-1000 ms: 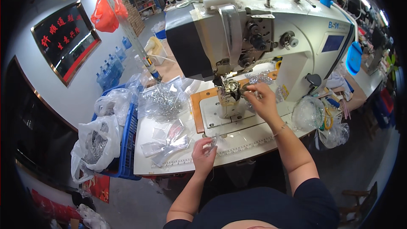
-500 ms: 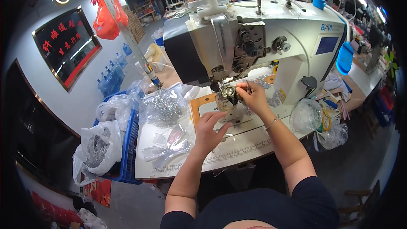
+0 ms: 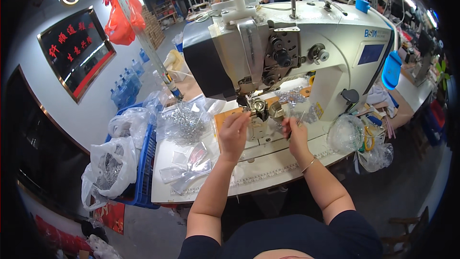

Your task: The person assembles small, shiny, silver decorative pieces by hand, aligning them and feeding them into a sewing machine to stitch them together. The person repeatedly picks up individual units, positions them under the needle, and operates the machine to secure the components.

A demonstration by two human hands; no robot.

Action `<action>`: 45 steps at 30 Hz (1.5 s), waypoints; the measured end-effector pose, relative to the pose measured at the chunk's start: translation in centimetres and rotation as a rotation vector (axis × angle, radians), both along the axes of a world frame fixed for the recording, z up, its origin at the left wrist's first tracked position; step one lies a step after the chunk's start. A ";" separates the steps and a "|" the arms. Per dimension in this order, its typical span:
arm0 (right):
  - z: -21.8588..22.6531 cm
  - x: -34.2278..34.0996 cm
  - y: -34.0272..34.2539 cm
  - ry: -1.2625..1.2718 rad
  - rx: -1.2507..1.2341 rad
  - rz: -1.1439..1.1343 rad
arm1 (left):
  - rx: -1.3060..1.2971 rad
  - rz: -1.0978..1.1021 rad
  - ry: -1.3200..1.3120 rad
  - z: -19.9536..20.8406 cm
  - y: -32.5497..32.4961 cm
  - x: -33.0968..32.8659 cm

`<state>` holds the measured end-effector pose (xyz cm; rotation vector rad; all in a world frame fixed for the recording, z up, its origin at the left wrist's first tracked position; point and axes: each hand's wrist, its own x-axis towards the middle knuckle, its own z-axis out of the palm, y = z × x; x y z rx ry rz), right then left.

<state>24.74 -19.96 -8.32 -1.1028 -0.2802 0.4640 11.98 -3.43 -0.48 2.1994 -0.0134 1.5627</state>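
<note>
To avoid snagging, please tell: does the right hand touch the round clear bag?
Apart: the head view shows white tabletop between right hand and round clear bag.

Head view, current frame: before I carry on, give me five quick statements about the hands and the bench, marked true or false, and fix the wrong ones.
1. The left hand is close to the needle area of the sewing machine. True.
2. The right hand rests on the blue crate. False: it is in front of the sewing machine, well away from the crate.
3. A ruler strip runs along the near edge of the table. True.
4. The bracelet is on the left wrist. False: it is on the right wrist.
5. A red-orange bag hangs at upper left. True.
</note>
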 end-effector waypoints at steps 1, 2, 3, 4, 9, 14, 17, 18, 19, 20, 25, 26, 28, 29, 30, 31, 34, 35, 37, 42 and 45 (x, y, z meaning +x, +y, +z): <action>0.1 -0.5 0.5 0.087 0.082 -0.020 | -0.172 -0.087 0.056 -0.2 0.4 -0.1; 0.5 -1.4 1.5 0.174 0.165 -0.040 | -0.344 -0.172 0.111 -0.3 0.8 -0.1; 0.6 -2.0 2.0 0.260 0.248 -0.062 | -0.515 -0.258 0.166 -0.6 1.0 0.0; 0.6 -1.8 2.5 0.163 0.264 -0.102 | -0.671 -0.312 0.191 -0.9 1.3 0.1; 3.8 -3.5 2.9 -0.811 -0.188 -0.079 | -1.003 -0.436 0.192 -2.2 2.5 0.1; 4.4 -3.1 2.0 -0.968 -0.157 -0.074 | -1.059 -0.372 0.191 -3.5 4.1 -1.2; 1.9 -1.9 -1.3 -0.792 -0.578 0.029 | -0.741 -0.140 0.354 -4.4 5.7 -5.0; 0.5 -1.9 -2.3 -0.900 -0.728 -0.041 | -0.710 -0.102 0.436 -5.1 6.6 -6.7; -0.8 -1.8 -3.4 -1.021 -0.875 -0.120 | -0.691 -0.037 0.489 -5.4 6.8 -8.1; -1.6 -2.4 -3.6 -1.132 -1.013 -0.204 | -0.666 0.032 0.552 -5.7 6.7 -9.8; -1.2 -5.8 -2.1 -1.393 -0.827 -0.326 | -0.214 0.202 0.725 -7.9 5.4 -14.4; -1.1 -6.6 -1.4 -1.359 -0.723 -0.225 | -0.240 0.235 0.756 -7.6 4.7 -14.2; -1.2 -8.7 0.1 -1.335 -0.528 -0.046 | -0.144 0.300 0.831 -7.4 3.8 -13.9; -1.5 -10.0 0.6 -1.229 -0.479 0.057 | -0.088 0.326 0.861 -7.1 3.9 -13.6; -2.0 -11.6 1.0 -1.121 -0.430 0.156 | -0.081 0.320 0.842 -6.8 4.2 -13.6; -2.3 -12.7 1.6 -0.928 -0.428 0.318 | -0.163 0.294 0.841 -6.5 4.4 -13.6; -1.2 -14.5 2.9 -0.764 -0.411 0.560 | -0.313 0.257 0.775 -6.2 4.5 -13.6; -1.9 -14.6 3.6 -0.673 -0.412 0.596 | -0.304 0.272 0.701 -6.7 4.3 -13.4; -2.1 -15.0 4.5 -0.485 -0.425 0.636 | -0.184 0.353 0.671 -7.4 3.7 -13.2; -1.3 -14.8 5.1 -0.265 -0.470 0.650 | -0.054 0.265 0.630 -7.1 4.2 -12.9; -2.7 -14.5 5.2 -0.303 -0.434 0.662 | -0.559 0.063 0.621 -5.5 3.1 -12.8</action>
